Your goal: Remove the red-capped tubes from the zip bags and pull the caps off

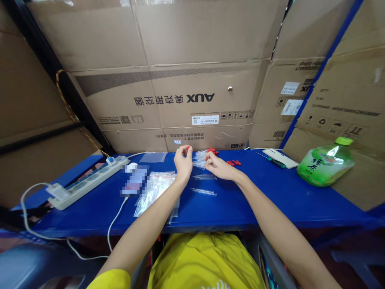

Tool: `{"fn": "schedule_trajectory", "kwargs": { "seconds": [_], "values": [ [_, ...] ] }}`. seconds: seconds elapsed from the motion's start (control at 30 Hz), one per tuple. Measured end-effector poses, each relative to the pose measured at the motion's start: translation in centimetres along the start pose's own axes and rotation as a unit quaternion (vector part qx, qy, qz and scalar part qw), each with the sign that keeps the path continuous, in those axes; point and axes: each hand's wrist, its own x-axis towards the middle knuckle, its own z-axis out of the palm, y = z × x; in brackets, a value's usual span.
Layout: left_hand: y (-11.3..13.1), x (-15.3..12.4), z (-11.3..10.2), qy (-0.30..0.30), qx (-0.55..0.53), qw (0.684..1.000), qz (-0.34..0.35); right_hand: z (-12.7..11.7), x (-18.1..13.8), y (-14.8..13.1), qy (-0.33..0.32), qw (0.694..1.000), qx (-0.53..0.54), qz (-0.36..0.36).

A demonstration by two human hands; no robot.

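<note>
My left hand [183, 163] is raised over the blue table, its fingers pinched on a small red cap-like piece [188, 148]. To its right, my right hand [221, 166] has its fingers curled together above thin clear tubes. Whether anything is between those fingers is hidden. A pile of the clear tubes [199, 160] lies between the hands, with red-ended ones [213, 151] behind the right hand. Several loose red pieces [234, 163] lie just beyond the right hand. Nearer me are a few separate clear tubes [203, 192].
Clear plastic bags [156, 188] lie left of my left forearm, beside a blurred-out phone [135, 182] on a white cable. A power strip [90, 182] runs along the left. At right are a green bottle [326, 162] and a screwdriver [276, 162]. Cardboard [180, 84] walls the back.
</note>
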Motion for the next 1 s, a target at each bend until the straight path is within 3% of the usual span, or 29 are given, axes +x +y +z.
{"fn": "schedule_trajectory", "kwargs": {
  "seconds": [0.17,0.4,0.77,1.0],
  "values": [
    [-0.5,0.0,0.2,-0.005,-0.037,0.998,-0.056,0.5,0.0,-0.3,-0.074,0.996,-0.039,-0.005],
    [-0.6,0.0,0.3,-0.012,-0.031,0.998,-0.049,1.2,-0.1,-1.1,-0.127,0.987,-0.1,-0.011],
    [-1.4,0.1,0.8,-0.008,-0.09,0.993,-0.075,0.8,-0.3,-1.4,-0.131,0.968,-0.216,0.009],
    [-1.4,0.2,0.7,-0.01,-0.076,0.994,-0.074,0.9,-0.5,-3.0,-0.133,0.976,-0.166,-0.042]
  ]
}}
